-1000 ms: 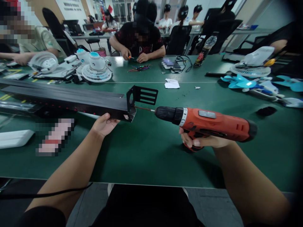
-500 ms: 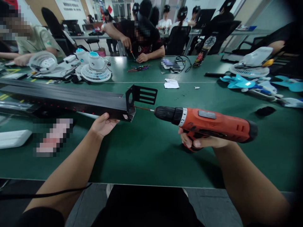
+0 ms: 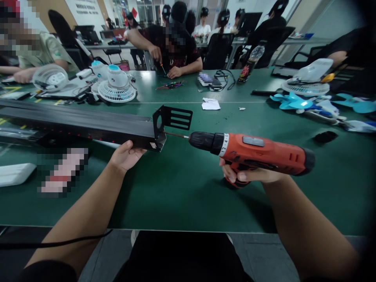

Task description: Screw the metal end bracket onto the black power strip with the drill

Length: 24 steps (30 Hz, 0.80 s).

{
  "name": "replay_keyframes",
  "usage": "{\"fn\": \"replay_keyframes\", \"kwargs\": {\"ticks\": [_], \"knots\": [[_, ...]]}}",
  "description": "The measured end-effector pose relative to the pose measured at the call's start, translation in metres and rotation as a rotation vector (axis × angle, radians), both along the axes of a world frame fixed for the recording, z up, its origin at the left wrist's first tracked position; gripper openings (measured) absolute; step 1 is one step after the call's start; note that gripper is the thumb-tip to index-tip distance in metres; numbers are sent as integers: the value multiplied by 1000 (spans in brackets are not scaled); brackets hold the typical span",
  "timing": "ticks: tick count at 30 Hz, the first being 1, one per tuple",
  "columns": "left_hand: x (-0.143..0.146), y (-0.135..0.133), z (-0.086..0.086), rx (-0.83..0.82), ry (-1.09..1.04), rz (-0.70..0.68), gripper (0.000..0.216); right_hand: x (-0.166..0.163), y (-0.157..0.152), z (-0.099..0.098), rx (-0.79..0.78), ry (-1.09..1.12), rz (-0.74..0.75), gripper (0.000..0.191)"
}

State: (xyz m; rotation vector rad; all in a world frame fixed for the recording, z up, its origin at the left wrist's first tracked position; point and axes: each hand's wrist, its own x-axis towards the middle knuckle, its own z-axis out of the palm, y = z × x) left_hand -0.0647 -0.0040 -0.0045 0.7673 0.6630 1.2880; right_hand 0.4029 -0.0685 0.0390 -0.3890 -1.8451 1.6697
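Drill is clasped in the right hand above the table, its bit lined up with the bracket at the black bar's end, which the left hand pinches, apparently to steady it.

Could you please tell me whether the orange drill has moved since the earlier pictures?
No, not visibly: the orange drill keeps about the same place against the white paper on the table; both appear slightly further left, so the view likely shifted.
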Motion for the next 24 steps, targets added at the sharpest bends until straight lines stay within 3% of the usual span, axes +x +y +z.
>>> {"fn": "replay_keyframes", "kwargs": {"ticks": [11,24], "knots": [[5,-1,6,3,-4,1,49,-3,0,4,-9,21,-3,44],[11,-4,13,15,4,-3,45,-1,1,3,6,24,-5,45]]}}
